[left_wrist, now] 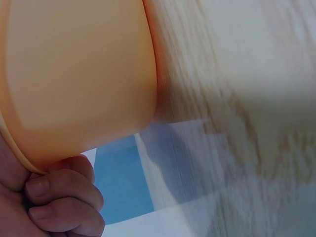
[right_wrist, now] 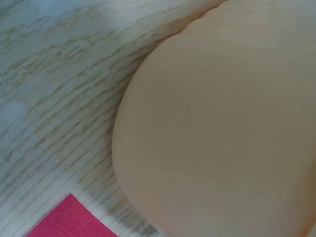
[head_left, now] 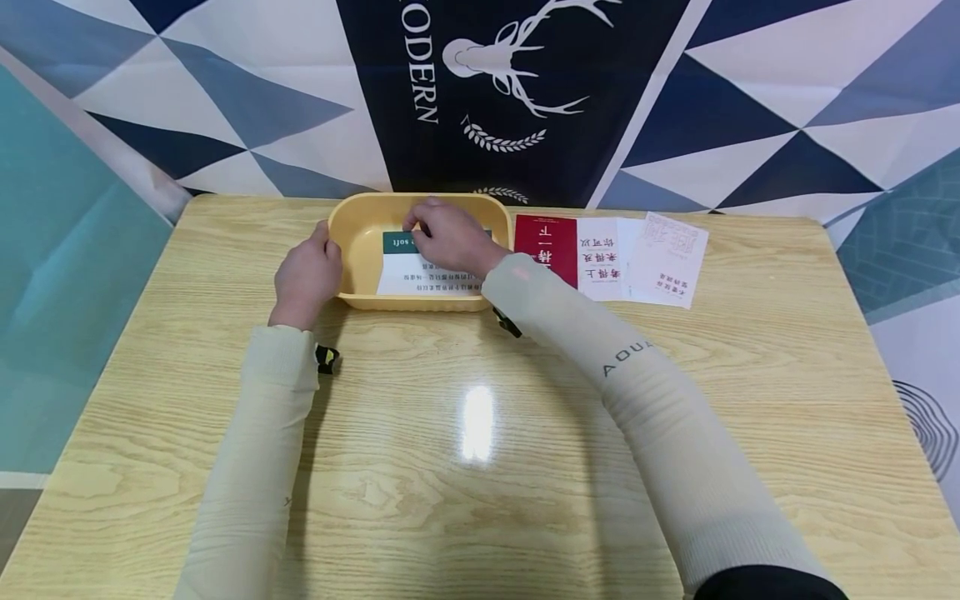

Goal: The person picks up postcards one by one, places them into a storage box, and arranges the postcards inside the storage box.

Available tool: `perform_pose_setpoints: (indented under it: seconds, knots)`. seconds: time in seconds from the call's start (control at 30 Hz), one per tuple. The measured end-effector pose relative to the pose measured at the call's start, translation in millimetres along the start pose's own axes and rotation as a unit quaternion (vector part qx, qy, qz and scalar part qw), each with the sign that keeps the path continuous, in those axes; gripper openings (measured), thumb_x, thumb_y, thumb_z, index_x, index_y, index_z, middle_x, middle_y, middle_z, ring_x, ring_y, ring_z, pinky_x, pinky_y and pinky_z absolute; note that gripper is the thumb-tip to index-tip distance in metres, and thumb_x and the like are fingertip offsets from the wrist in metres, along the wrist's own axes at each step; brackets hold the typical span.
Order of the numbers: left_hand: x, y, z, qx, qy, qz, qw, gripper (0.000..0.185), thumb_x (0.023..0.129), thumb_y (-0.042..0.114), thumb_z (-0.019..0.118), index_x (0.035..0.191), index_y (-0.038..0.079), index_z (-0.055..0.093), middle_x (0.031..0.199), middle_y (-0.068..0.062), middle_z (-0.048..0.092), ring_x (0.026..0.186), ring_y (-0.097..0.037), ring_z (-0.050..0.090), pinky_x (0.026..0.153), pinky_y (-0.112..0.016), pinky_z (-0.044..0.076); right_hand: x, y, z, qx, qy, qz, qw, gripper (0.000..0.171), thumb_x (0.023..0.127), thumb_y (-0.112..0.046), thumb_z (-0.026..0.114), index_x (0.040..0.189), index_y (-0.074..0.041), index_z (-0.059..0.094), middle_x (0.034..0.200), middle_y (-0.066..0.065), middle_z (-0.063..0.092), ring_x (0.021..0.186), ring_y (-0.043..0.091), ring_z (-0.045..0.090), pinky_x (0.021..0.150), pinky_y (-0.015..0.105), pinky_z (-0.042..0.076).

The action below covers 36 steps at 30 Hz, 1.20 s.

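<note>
A yellow plastic basin (head_left: 352, 304) stands at the back of the table. My left hand (head_left: 307, 275) grips its left end, fingers curled at the rim; in the left wrist view those fingers (left_wrist: 66, 202) show beneath the rim. My right hand (head_left: 453, 237) reaches inside, thumb and forefinger pinching the far edge of a white card (head_left: 427, 279) with a green strip and printed text. The hand covers part of that card. The right wrist view shows the basin's outer wall (right_wrist: 207, 123), not the fingers.
Right of the basin lie a red card (head_left: 536, 237), a white printed card (head_left: 598, 271) and another white card (head_left: 667, 258), side by side and partly overlapping. A patterned cloth (head_left: 300, 108) hangs behind the wooden table (head_left: 420, 500).
</note>
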State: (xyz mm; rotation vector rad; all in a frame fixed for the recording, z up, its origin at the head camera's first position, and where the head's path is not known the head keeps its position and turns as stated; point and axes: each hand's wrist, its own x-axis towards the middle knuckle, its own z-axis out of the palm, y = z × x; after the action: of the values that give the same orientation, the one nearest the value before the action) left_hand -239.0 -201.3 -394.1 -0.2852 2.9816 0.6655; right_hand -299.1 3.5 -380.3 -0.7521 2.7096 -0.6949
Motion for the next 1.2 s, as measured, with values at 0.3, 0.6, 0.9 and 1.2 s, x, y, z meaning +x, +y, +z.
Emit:
perform_pose_setpoints:
  seconds: [0.3,0.6,0.9,1.2]
  knots:
    - [0.0,0.7,-0.4,0.004,-0.008,0.001,1.0,0.052,0.1,0.027,0.019,0.15,0.012,0.023,0.115,-0.028,0.059,0.089,-0.041,0.059,0.068,-0.049,0.045,1.2,1.9,5.9,-0.004,-0.007,0.009,1.0,0.027,0.096,-0.024,0.043,0.118,-0.016,0.058,0.107,0.0,0.052,0.096,0.015,0.047,0.087,0.028,0.039]
    - [-0.5,0.4,0.8,0.006,-0.01,0.0,0.9999,0.053,0.1,0.028,0.018,0.15,0.012,0.02,0.116,-0.029,0.058,0.087,-0.04,0.059,0.067,-0.049,0.045,0.6,5.9,6.9,-0.001,-0.011,0.011,1.0,0.028,0.095,-0.028,0.045,0.117,-0.017,0.058,0.105,-0.001,0.051,0.095,0.015,0.048,0.086,0.028,0.04]
    - [-0.9,1.9,-0.5,0.006,-0.013,-0.006,0.9999,0.052,0.1,0.029,0.017,0.15,0.014,0.021,0.118,-0.028,0.057,0.094,-0.042,0.058,0.071,-0.052,0.045,2.6,7.8,6.9,-0.03,-0.018,0.007,0.999,0.032,0.095,-0.028,0.044,0.12,-0.015,0.057,0.11,0.0,0.052,0.095,0.015,0.049,0.089,0.029,0.042]
    - [-0.9,2.1,-0.4,0.006,-0.012,-0.005,0.9999,0.052,0.1,0.028,0.018,0.15,0.014,0.022,0.119,-0.028,0.057,0.094,-0.042,0.058,0.071,-0.052,0.045,-3.2,13.0,4.6,-0.063,-0.027,0.045,0.997,0.034,0.093,-0.032,0.047,0.12,-0.013,0.057,0.112,0.001,0.052,0.097,0.016,0.049,0.094,0.03,0.041]
